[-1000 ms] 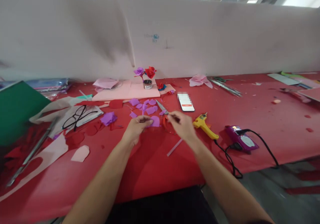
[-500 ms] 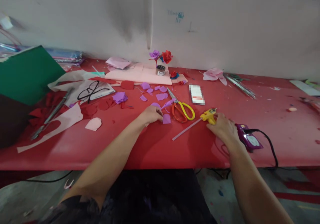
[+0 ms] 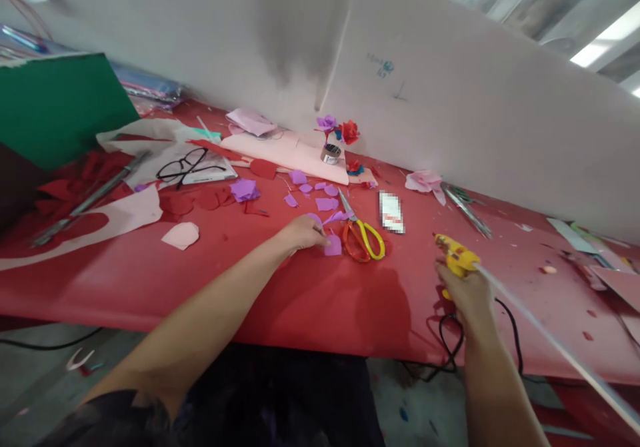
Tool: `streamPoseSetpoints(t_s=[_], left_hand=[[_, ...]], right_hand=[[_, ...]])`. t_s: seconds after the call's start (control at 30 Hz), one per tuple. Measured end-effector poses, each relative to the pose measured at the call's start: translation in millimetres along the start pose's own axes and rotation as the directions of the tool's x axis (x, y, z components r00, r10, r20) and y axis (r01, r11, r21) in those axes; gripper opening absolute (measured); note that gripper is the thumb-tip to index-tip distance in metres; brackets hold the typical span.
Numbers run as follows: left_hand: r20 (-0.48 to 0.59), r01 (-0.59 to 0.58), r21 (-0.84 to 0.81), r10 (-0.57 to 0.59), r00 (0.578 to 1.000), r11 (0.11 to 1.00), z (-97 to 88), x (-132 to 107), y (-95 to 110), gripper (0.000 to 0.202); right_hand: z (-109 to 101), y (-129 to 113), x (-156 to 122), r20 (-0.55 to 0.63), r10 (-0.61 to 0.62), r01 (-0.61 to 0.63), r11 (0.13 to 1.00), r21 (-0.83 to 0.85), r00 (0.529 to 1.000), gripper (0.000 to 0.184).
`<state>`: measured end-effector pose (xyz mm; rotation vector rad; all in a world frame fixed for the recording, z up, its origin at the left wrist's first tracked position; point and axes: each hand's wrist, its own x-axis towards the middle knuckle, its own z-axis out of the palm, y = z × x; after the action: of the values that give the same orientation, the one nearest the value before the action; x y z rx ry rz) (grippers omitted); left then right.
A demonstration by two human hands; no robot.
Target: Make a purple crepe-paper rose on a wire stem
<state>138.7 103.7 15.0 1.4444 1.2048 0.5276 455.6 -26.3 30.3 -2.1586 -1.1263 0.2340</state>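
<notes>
My left hand (image 3: 305, 233) rests low over the table with its fingers pinched at the left edge of a purple paper petal (image 3: 333, 245). Just right of it lie scissors (image 3: 371, 240) with one orange and one yellow handle, blades pointing away. My right hand (image 3: 467, 290) is wrapped round a yellow hot glue gun (image 3: 459, 255), raised over the table, its nozzle toward the left. From the gun's back a long translucent glue stick (image 3: 545, 334) runs down to the right. More purple petals (image 3: 327, 204) are scattered beyond my left hand.
Paper flowers (image 3: 327, 124) stand in a brown roll (image 3: 331, 154) by the wall. Eyeglasses (image 3: 187, 167), red scraps (image 3: 213, 198) and a green board (image 3: 65, 110) are at left. A white pixelated item (image 3: 391, 212) lies beyond the scissors. A black cable (image 3: 450, 337) hangs near the front edge.
My right hand has closed round the glue gun, lifted it and swung it so the glue stick points to the lower right. The purple device is no longer visible. My view has tilted.
</notes>
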Motion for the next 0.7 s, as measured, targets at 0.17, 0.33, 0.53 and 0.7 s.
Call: streamPoseSetpoints(t_s=[0.17,0.33,0.53,0.7], left_hand=[[0.019,0.033,0.020,-0.033,0.999,0.999,2.8,0.4,-0.2,0.013],[0.081,0.039,0.029,-0.041,0.996,0.999,3.9,-2.2,1.1,0.014],[0.069,0.012,0.141,-0.022,0.997,0.990,3.6,-0.1,-0.1,0.013],[0.040,0.004,0.259,-0.015,0.999,0.966,3.7,2.3,0.2,0.019]], right_hand=[[-3.6,-37.5,-40.7,0.257,0.094,-0.195,0.896,0.400,0.962,0.036],[3.1,-63.9,-77.6,0.493,-0.035,-0.164,0.920,0.355,0.869,0.044],[32.1,-63.9,-94.5,0.582,-0.115,-0.018,0.976,0.218,0.805,0.043],[52.7,-62.5,-90.9,0.582,-0.149,0.080,0.987,0.143,0.799,0.039]])
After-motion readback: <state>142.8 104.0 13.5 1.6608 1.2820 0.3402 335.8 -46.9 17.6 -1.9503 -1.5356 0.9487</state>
